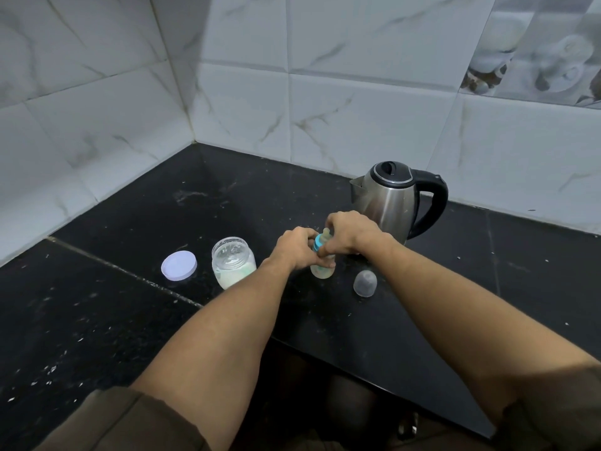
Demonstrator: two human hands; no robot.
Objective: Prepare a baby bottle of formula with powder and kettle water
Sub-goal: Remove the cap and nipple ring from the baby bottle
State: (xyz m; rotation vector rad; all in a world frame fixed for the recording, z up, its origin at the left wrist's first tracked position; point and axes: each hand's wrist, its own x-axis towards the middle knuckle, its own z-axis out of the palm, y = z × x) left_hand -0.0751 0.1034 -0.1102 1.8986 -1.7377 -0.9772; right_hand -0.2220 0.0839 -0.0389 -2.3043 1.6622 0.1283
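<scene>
Head view: baby bottle [322, 270] stands upright on the counter [227, 196] before the kettle [387, 203], left hand [294, 247] gripping its body, right hand [349, 231] pinching the teal collar [317, 244] directly above, on the vertical axis.

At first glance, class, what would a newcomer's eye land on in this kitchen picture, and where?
The left hand and right hand meet mid-counter, both gripping the small baby bottle with its blue collar. Behind them to the right stands the shiny steel kettle; to their left an open jar of white powder sits with its lid lying beside it on the black counter.
</scene>
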